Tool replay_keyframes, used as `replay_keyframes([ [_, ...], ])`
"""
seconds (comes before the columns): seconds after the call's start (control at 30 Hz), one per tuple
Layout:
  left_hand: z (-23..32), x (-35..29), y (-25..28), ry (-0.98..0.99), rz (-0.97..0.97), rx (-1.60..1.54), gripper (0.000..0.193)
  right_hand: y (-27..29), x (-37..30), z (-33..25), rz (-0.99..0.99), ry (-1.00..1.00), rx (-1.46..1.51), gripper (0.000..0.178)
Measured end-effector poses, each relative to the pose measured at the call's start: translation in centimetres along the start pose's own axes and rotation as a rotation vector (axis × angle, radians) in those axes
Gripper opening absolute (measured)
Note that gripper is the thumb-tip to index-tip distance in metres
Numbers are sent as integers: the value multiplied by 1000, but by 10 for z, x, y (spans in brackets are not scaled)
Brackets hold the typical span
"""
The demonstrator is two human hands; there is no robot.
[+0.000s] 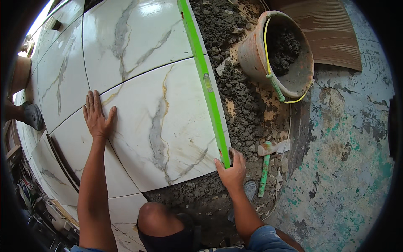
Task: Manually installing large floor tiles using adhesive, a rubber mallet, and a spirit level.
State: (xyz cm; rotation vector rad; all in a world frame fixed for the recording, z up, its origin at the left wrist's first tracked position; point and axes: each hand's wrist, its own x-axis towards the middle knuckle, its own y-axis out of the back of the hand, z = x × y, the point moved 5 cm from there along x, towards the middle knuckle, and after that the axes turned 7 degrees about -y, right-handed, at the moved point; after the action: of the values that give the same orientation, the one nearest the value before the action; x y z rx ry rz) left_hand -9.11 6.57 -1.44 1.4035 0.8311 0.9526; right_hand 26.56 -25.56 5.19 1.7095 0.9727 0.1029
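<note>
A long green spirit level (212, 101) lies along the right edge of the white marble-patterned floor tiles (138, 130). Its near end is gripped by my right hand (233, 170), thumb on the tile side and fingers round the other side. My left hand (98, 115) rests flat on the tiles with its fingers stretched, across the joint where several tiles meet. Grey mortar (241, 113) lies in a rough band beside the level and under the tile's near edge.
A tilted bucket (252, 50) with mortar inside stands at the upper right. Nearer lies a mallet (264, 168) with a green handle, beside a thin cord. A brown ridged sheet (327, 31) leans by the peeling blue wall (336, 180). Another person's shod foot (31, 115) is at far left.
</note>
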Motion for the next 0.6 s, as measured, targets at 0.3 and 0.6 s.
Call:
replay_keyframes([
  [0.3, -1, 0, -1, 5, -9, 2, 88, -8, -7, 5, 109, 125, -46, 40],
  [0.6, -1, 0, -1, -3, 3, 5, 88, -9, -10, 3, 171, 149, 23, 29],
])
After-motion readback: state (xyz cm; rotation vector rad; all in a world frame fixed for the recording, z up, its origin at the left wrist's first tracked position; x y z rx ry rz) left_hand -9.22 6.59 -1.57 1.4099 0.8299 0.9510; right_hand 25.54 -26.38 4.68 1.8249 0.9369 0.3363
